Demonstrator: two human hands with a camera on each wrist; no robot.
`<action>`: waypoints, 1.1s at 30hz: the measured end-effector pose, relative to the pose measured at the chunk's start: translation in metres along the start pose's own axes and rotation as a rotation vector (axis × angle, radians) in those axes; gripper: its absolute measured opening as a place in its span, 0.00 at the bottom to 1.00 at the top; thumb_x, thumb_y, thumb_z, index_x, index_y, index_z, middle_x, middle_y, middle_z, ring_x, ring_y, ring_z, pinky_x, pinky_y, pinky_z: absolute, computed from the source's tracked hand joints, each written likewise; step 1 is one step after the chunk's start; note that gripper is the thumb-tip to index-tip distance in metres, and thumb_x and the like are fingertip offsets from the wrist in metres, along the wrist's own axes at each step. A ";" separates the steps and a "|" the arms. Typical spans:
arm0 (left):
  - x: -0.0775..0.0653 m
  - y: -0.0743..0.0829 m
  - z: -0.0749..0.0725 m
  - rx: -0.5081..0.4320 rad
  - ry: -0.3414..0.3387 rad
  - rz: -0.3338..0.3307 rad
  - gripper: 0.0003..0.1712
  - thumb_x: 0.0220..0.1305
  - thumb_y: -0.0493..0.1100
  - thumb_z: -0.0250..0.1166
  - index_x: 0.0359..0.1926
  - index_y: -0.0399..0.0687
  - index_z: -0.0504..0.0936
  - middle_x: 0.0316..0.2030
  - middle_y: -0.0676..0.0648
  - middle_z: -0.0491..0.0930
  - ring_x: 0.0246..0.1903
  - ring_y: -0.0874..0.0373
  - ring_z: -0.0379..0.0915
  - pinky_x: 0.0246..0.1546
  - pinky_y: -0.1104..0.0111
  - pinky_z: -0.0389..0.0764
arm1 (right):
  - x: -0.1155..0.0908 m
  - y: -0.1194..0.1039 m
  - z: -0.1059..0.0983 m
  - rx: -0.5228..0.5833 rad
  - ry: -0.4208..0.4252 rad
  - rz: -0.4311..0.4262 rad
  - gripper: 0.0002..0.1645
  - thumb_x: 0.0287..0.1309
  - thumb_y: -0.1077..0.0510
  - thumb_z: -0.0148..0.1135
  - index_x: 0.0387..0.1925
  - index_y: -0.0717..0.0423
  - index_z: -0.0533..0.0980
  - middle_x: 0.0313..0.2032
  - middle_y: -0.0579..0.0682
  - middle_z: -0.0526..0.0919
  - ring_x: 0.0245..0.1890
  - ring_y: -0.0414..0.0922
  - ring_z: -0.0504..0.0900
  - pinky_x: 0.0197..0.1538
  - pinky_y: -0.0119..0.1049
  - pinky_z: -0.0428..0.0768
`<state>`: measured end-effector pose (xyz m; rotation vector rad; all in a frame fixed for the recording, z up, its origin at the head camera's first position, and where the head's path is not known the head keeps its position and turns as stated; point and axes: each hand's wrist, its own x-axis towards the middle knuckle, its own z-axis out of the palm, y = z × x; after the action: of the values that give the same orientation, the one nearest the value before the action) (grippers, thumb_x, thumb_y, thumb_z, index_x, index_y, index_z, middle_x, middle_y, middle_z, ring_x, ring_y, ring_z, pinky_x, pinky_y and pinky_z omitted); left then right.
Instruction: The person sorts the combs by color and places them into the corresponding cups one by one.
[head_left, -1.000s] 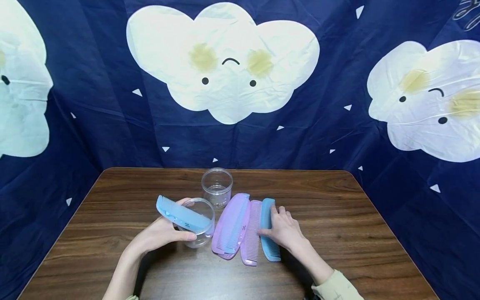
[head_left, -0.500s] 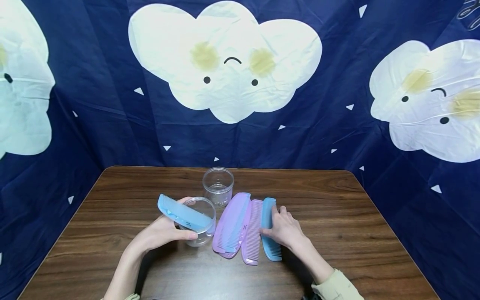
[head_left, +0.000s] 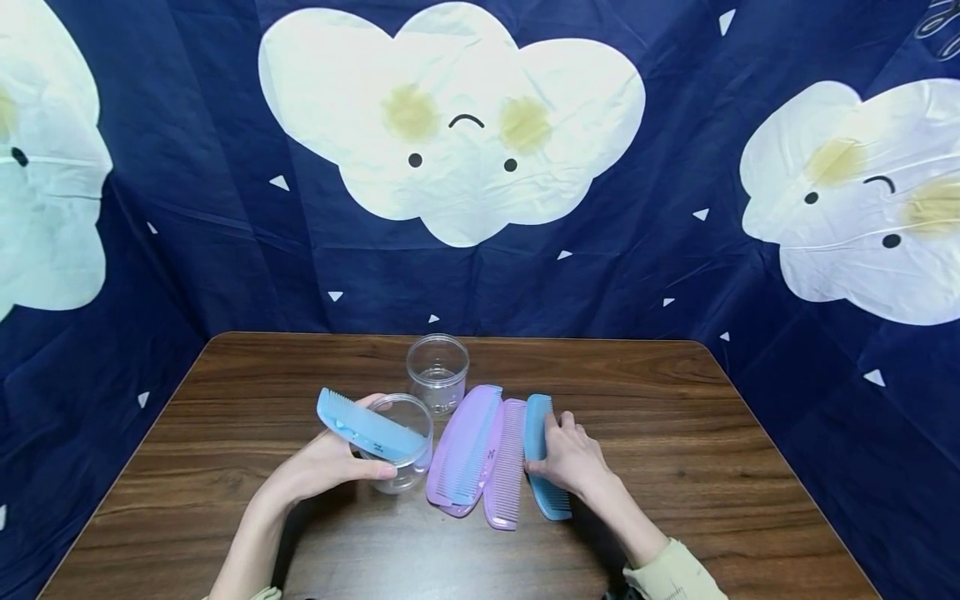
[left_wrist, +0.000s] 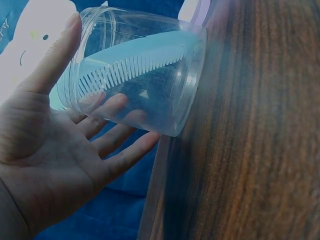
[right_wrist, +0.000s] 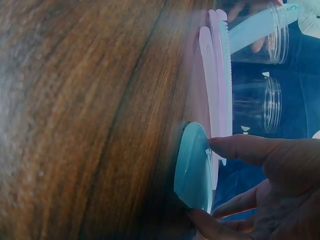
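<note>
Blue comb (head_left: pixel 534 440): here it is on the counter (head_left: pixel 675 450), right of the purple combs, tipped up a little on one side; whether it fully clears the wood, I can't tell. Looks like thin plastic, so I'd call it feather-light, stiff and slick on the face.
Right hand (head_left: pixel 573 458): it has the comb pinched across its width, thumb on one long edge, fingertips on the other.
Where to hold the comb: mid-length like this looks well balanced; the solid spine should take the firmest press, the fine teeth the least, as they could bend or snap.
Clear jar (left_wrist: pixel 172 115): up off to the left, mouth tilted toward the person's left; thin, smooth plastic by the look of it, light, likely slippery and liable to flex if squeezed hard.
Left hand (head_left: pixel 322 471): gripping that jar, thumb on one side, fingers on the other; near the ribbed rim seems the surest purchase.
Pale blue comb (head_left: pixel 356 423): leaning in the jar, one end poking well out, so steeper tipping could slide it free.
Purple combs (head_left: pixel 505 467): lying between the hands, overlapping; flat ones, best taken by the edges.
</note>
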<state>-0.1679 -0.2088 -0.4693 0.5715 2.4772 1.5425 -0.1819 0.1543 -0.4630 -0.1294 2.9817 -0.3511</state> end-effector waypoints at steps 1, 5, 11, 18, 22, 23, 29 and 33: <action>0.000 0.000 0.000 0.001 -0.001 0.004 0.58 0.54 0.47 0.80 0.78 0.40 0.56 0.74 0.33 0.65 0.63 0.55 0.71 0.58 0.78 0.71 | 0.000 0.000 0.000 -0.001 0.001 0.000 0.56 0.48 0.43 0.80 0.70 0.67 0.67 0.60 0.71 0.73 0.50 0.63 0.79 0.45 0.59 0.83; -0.001 0.001 -0.001 -0.003 0.000 -0.002 0.58 0.54 0.47 0.80 0.78 0.40 0.56 0.74 0.34 0.64 0.65 0.49 0.69 0.59 0.78 0.70 | 0.000 0.001 0.000 -0.013 0.002 0.004 0.54 0.45 0.45 0.80 0.69 0.67 0.68 0.59 0.70 0.73 0.48 0.63 0.79 0.44 0.58 0.82; 0.000 0.001 0.000 -0.010 -0.001 -0.009 0.58 0.54 0.47 0.80 0.78 0.42 0.56 0.75 0.34 0.64 0.66 0.48 0.69 0.59 0.78 0.70 | 0.000 0.001 -0.004 -0.038 0.001 0.012 0.53 0.39 0.48 0.81 0.65 0.68 0.70 0.55 0.68 0.74 0.42 0.61 0.79 0.40 0.57 0.81; 0.000 -0.001 0.000 -0.008 0.002 0.003 0.58 0.54 0.47 0.80 0.78 0.41 0.56 0.74 0.34 0.64 0.65 0.53 0.70 0.59 0.79 0.70 | -0.001 0.000 -0.008 -0.055 -0.015 0.021 0.57 0.35 0.48 0.82 0.66 0.70 0.68 0.53 0.68 0.74 0.46 0.64 0.78 0.43 0.59 0.81; 0.000 -0.001 0.000 -0.012 0.003 -0.005 0.58 0.54 0.47 0.80 0.78 0.42 0.56 0.74 0.34 0.65 0.64 0.57 0.70 0.59 0.79 0.70 | 0.000 0.000 -0.012 -0.071 -0.042 0.034 0.59 0.35 0.48 0.83 0.67 0.71 0.67 0.52 0.69 0.74 0.49 0.65 0.77 0.46 0.60 0.81; 0.000 -0.002 0.000 -0.011 0.004 -0.007 0.58 0.54 0.47 0.80 0.78 0.42 0.56 0.74 0.34 0.65 0.64 0.57 0.70 0.59 0.79 0.70 | 0.000 0.001 -0.013 -0.076 -0.050 0.037 0.59 0.36 0.48 0.83 0.67 0.71 0.67 0.52 0.69 0.75 0.49 0.64 0.77 0.47 0.60 0.81; 0.000 -0.001 0.000 -0.007 0.003 -0.004 0.58 0.54 0.48 0.80 0.78 0.43 0.57 0.74 0.35 0.65 0.64 0.55 0.70 0.59 0.79 0.70 | 0.001 0.007 -0.017 -0.103 -0.091 0.061 0.59 0.38 0.46 0.83 0.68 0.71 0.66 0.53 0.69 0.75 0.53 0.64 0.77 0.50 0.60 0.81; 0.000 -0.001 0.000 0.010 0.003 0.006 0.58 0.54 0.48 0.80 0.78 0.42 0.57 0.74 0.35 0.65 0.66 0.48 0.68 0.59 0.77 0.70 | 0.003 0.011 -0.022 -0.071 -0.085 0.067 0.57 0.39 0.47 0.83 0.67 0.69 0.67 0.52 0.68 0.75 0.51 0.62 0.77 0.49 0.59 0.80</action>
<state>-0.1676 -0.2089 -0.4700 0.5793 2.4885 1.5355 -0.1883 0.1694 -0.4444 -0.0499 2.9070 -0.2256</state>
